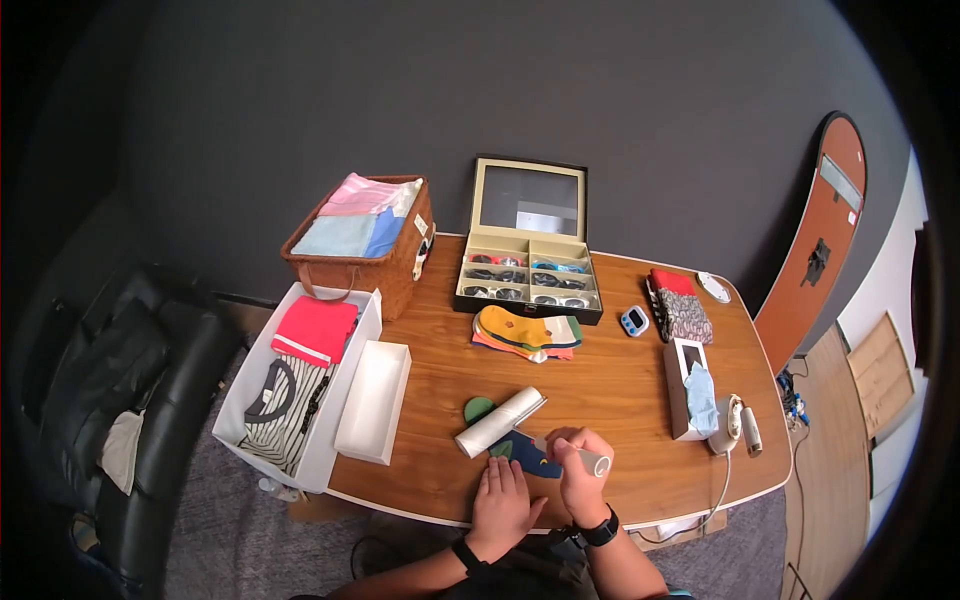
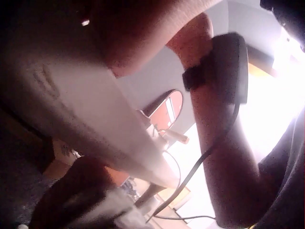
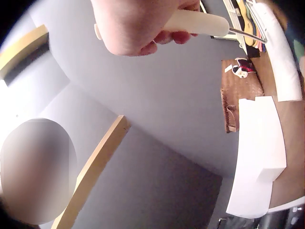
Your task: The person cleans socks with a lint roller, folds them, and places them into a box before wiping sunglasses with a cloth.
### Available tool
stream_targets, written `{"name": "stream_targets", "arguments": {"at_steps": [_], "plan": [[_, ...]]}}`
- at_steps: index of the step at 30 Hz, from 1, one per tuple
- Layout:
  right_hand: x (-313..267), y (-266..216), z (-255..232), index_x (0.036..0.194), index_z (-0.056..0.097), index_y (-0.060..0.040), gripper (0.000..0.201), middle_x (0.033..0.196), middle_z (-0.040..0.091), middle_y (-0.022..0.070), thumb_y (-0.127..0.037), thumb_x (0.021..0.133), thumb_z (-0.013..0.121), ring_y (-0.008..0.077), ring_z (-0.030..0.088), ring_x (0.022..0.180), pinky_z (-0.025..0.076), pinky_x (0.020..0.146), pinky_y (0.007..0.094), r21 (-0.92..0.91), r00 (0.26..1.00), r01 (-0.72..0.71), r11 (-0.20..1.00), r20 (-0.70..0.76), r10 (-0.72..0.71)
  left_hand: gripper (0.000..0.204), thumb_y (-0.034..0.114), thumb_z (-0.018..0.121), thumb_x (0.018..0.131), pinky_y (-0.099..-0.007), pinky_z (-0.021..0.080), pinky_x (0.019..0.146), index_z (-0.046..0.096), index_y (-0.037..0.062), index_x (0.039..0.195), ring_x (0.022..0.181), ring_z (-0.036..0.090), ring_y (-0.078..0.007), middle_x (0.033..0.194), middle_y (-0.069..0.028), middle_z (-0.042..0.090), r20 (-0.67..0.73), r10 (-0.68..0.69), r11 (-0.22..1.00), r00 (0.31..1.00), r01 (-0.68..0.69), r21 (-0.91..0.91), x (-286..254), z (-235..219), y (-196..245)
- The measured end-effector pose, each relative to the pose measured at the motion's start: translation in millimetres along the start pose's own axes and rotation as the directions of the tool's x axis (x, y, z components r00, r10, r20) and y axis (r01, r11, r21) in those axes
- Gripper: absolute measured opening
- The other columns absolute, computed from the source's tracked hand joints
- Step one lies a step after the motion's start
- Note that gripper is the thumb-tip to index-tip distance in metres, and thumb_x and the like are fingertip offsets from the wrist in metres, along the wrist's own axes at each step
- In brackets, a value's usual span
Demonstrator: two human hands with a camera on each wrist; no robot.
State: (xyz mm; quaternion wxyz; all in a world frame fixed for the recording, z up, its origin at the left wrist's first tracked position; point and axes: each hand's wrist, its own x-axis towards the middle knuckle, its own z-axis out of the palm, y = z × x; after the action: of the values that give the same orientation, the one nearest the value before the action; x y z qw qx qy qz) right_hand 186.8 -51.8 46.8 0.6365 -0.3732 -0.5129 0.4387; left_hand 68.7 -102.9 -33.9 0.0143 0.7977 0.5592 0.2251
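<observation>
My right hand (image 1: pixel 584 465) grips the white handle (image 3: pixel 202 23) of a lint roller, with fingers curled round it. A thin metal rod runs from that handle to the white roll (image 1: pixel 500 422), which lies slanted across a navy sock (image 1: pixel 540 458) with green parts. One green end of the sock (image 1: pixel 479 408) shows beyond the roll; the stretch beneath the roll is hidden. My left hand (image 1: pixel 503 508) rests with straight fingers on the sock's near edge, by the table's front. In the left wrist view, the forearms and the pale table edge (image 2: pixel 95 119) fill most of the picture.
Folded socks (image 1: pixel 528 332) lie behind the roll, before an open glasses case (image 1: pixel 530 250). At left stand a white clothes box (image 1: pixel 340 440), a narrow white box (image 1: pixel 375 400) and a wicker basket (image 1: pixel 400 285). A tissue box (image 1: pixel 680 390), timer (image 1: pixel 634 321) and corded white device (image 1: pixel 728 428) are right.
</observation>
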Motion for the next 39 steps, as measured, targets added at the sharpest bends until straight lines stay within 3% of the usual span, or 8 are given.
{"name": "stream_targets", "arguments": {"at_steps": [3,5,6,8,11,17,24,39], "plan": [[-3.7,4.9,-14.5,0.071,0.047,-0.0071,0.025,0.067,0.055,0.0070,-0.003,0.091,0.060,0.0208,0.055,0.067,0.050,0.079,0.0410,0.045,0.996,0.088,0.995,0.021,-0.089,0.047,0.031,0.070,0.088,-0.0452,0.052,0.095,0.063,-0.0034,0.119,0.112,0.063,-0.0399,0.119,-0.0262,0.065,-0.094,0.096,0.984,0.991,-0.109,-0.141,0.5,-30.4,-6.7],[-5.2,13.6,-25.1,0.071,0.047,-0.0055,0.026,0.071,0.059,0.0087,-0.001,0.093,0.060,0.0223,0.057,0.073,0.050,0.092,0.0473,0.150,0.993,0.092,0.984,0.063,-0.102,0.024,0.024,0.070,0.088,-0.0443,0.055,0.074,0.069,0.0045,0.102,0.088,0.068,-0.0351,0.096,-0.0169,0.070,0.060,0.017,0.928,0.998,0.007,-0.372,6.1,-59.3,-17.4],[-5.1,17.7,-28.3,0.071,0.047,-0.0055,0.026,0.071,0.059,0.0087,-0.001,0.093,0.060,0.0223,0.057,0.073,0.050,0.092,0.0473,0.154,0.993,0.088,0.984,0.058,-0.098,0.011,0.019,0.069,0.089,-0.0450,0.051,0.061,0.068,0.0078,0.089,0.071,0.065,-0.0341,0.080,-0.0122,0.068,-0.212,0.009,0.914,0.977,-0.094,-0.395,21.1,-64.8,-30.5],[-4.4,24.0,-34.4,0.070,0.046,-0.0083,0.026,0.066,0.053,0.0072,-0.007,0.090,0.062,0.0239,0.058,0.071,0.048,0.091,0.0476,0.181,0.995,0.088,0.979,0.034,-0.096,0.022,0.020,0.066,0.091,-0.0490,0.051,0.066,0.064,0.0053,0.106,0.077,0.064,-0.0362,0.086,-0.0156,0.066,-0.315,-0.090,0.944,0.945,-0.021,-0.331,42.9,-63.0,-61.1],[-5.2,26.9,-43.6,0.070,0.049,-0.0070,0.026,0.067,0.056,0.0075,-0.005,0.093,0.060,0.0243,0.060,0.075,0.048,0.095,0.0505,0.221,0.994,0.078,0.972,0.053,-0.092,0.040,0.028,0.051,0.102,-0.0483,0.051,0.091,0.058,-0.0023,0.127,0.109,0.064,-0.0404,0.117,-0.0252,0.067,-0.007,-0.131,0.864,0.991,0.111,-0.491,62.9,-27.3,-102.9],[5.1,18.0,-98.8,0.068,0.046,-0.0095,0.026,0.062,0.052,0.0054,-0.008,0.088,0.062,0.0222,0.056,0.069,0.049,0.088,0.0476,0.317,0.999,-0.018,0.948,0.051,0.002,0.045,0.032,0.040,0.107,-0.0503,0.038,0.113,0.063,-0.0029,0.125,0.133,0.053,-0.0345,0.134,-0.0212,0.063,0.176,-0.017,0.922,0.984,0.084,-0.379,67.5,-13.7,-120.9],[16.4,12.7,-104.6,0.065,0.043,-0.0121,0.030,0.057,0.048,0.0027,-0.014,0.087,0.062,0.0196,0.050,0.059,0.047,0.078,0.0432,0.285,0.991,-0.014,0.958,0.133,-0.025,0.049,0.037,0.065,0.095,-0.0481,0.035,0.116,0.065,-0.0016,0.124,0.134,0.052,-0.0330,0.138,-0.0203,0.060,0.100,-0.025,0.981,0.995,0.044,-0.190,65.4,-5.4,-108.2],[27.1,-15.9,-162.6,0.063,0.044,-0.0122,0.026,0.054,0.046,0.0021,-0.012,0.083,0.061,0.0189,0.051,0.056,0.050,0.078,0.0429,0.285,0.983,-0.108,0.952,0.171,0.060,0.065,0.043,0.074,0.086,-0.0481,0.036,0.116,0.062,-0.0078,0.125,0.133,0.053,-0.0336,0.136,-0.0247,0.060,0.076,-0.022,1.000,0.997,0.022,-0.005,68.9,-6.2,-90.1]]}}
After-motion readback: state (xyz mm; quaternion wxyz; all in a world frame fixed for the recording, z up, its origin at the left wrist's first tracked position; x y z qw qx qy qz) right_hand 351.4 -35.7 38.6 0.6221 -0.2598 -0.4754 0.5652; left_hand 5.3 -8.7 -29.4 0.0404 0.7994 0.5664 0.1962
